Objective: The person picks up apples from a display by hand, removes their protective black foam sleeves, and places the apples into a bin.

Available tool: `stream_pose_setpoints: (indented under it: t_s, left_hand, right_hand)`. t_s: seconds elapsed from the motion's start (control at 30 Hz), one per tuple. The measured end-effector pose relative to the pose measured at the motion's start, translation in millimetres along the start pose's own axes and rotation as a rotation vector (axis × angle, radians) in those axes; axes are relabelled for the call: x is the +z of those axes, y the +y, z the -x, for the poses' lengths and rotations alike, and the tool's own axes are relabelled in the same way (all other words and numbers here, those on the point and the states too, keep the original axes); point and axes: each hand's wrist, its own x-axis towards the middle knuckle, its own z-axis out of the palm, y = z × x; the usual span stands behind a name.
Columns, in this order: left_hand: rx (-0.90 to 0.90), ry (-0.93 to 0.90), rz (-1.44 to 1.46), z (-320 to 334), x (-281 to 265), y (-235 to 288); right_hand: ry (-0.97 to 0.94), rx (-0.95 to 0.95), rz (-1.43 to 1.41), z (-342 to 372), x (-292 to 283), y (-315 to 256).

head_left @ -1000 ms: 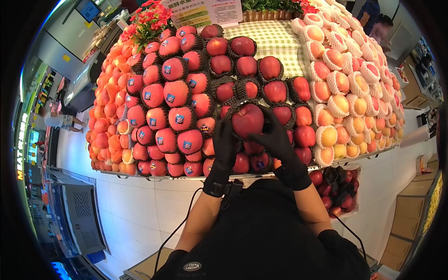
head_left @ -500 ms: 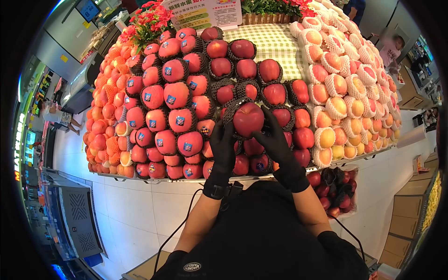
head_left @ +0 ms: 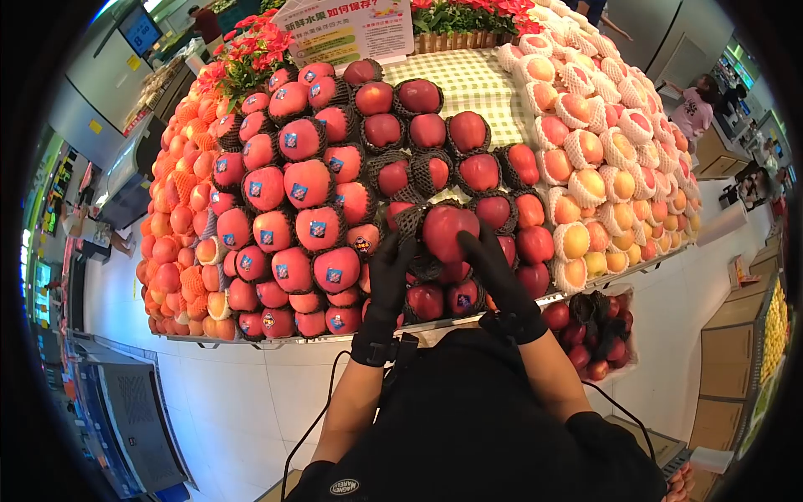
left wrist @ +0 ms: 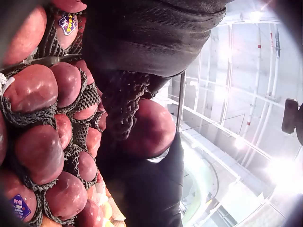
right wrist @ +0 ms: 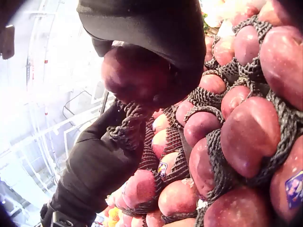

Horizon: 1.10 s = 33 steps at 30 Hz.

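Observation:
Both hands wear black gloves and meet in front of the display. Between them is a large dark red apple [head_left: 448, 233]. My right hand [head_left: 502, 280] holds it from the right, its fingers curved over the fruit in the right wrist view. A black foam net sleeve [head_left: 410, 221] is bunched at the apple's left side. My left hand [head_left: 387, 276] grips this sleeve, and the mesh [right wrist: 129, 127] hangs against the apple's lower side in the right wrist view. Seen from the left wrist, the apple [left wrist: 150, 128] shows bare skin beyond the mesh.
Red apples [head_left: 305, 184] in black nets, many with blue stickers, are stacked to the left. Peaches [head_left: 577, 238] in white nets fill the right side. Behind are a checkered cloth [head_left: 477, 79] and a sign [head_left: 347, 29]. A bag of apples [head_left: 590, 330] lies below the right edge.
The net sleeve has slid leftward off much of the apple and bunched up. The right hand has moved in closer over the fruit. The head view has shifted slightly.

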Motion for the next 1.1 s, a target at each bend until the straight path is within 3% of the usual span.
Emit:
stream_pose_setpoints:
  t_s: [0.17, 0.37, 0.47, 0.57, 0.67, 0.73, 0.8, 0.93, 1.1]
  left_hand:
    - [-0.080, 0.060, 0.070, 0.0, -21.0, -5.4]
    - [-0.183, 0.029, 0.172, 6.1, -34.5, 4.0]
    - [-0.182, 0.032, 0.194, 7.8, -40.8, -1.0]
    - [-0.186, 0.002, 0.167, 11.3, -44.7, 0.1]
    - [-0.168, -0.059, 0.111, 11.3, -51.1, -17.9]
    - [-0.163, -0.074, 0.084, 13.3, -47.4, -16.7]
    - [-0.173, -0.062, 0.065, 17.4, -38.0, -1.1]
    - [-0.262, -0.104, 0.228, 17.5, -30.5, -2.3]
    - [-0.196, -0.186, 0.183, 20.1, -14.8, -15.7]
  right_hand:
    - [-0.135, 0.234, -0.501, -0.1, -7.2, 27.3]
    - [-0.085, 0.255, -0.752, 16.9, 14.7, 2.9]
    - [-0.185, 0.266, -0.859, 27.1, 18.0, 3.0]
    - [-0.222, -0.100, -0.330, 35.1, 11.8, 27.3]
    - [-0.004, -0.208, 0.020, 45.3, 5.3, 60.1]
    - [0.104, -0.115, -0.042, 56.2, 10.3, 50.3]
    - [0.140, 0.090, -0.373, 69.6, 13.0, 26.5]
    - [0.112, 0.089, -0.392, 85.0, 4.5, 12.3]
    - [0.070, 0.021, -0.043, 84.6, 1.3, -7.1]
